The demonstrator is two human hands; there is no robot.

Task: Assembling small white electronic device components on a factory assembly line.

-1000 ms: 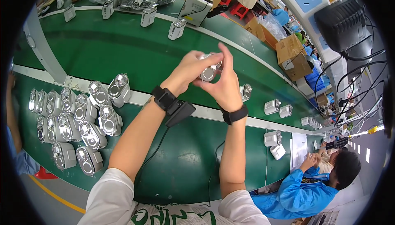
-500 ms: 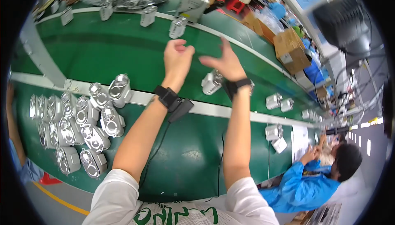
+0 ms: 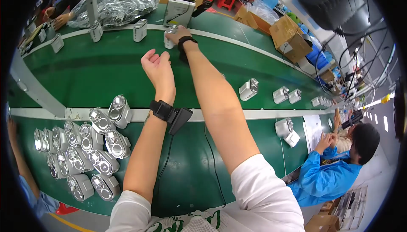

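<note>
My right hand point(image 3: 181, 35) reaches to the far side of the green belt, its fingers round a small white-and-silver housing point(image 3: 169, 41) that stands upright there. The fingertips are partly hidden behind it. Nearer to me, my left hand point(image 3: 157, 68) hovers over the belt with nothing in it, its fingers loosely curled and apart. Two like housings, one at the belt's far edge point(image 3: 140, 30) and one right of my right forearm point(image 3: 248, 89), stand on the belt. At the left of the near bench, several more point(image 3: 101, 162) are grouped, their round rings facing up.
A white rail point(image 3: 254, 114) divides belt from bench. Black cables point(image 3: 212, 155) cross the bench. Beyond the belt stand a white box point(image 3: 179, 11) and a clear plastic bag point(image 3: 114, 7). A person in blue point(image 3: 326, 177) works at right; another person's arm point(image 3: 19, 151) shows at left.
My right hand has moved left and away from me, onto the far housing. My left hand has shifted left and a little nearer. The whole view has turned slightly.
</note>
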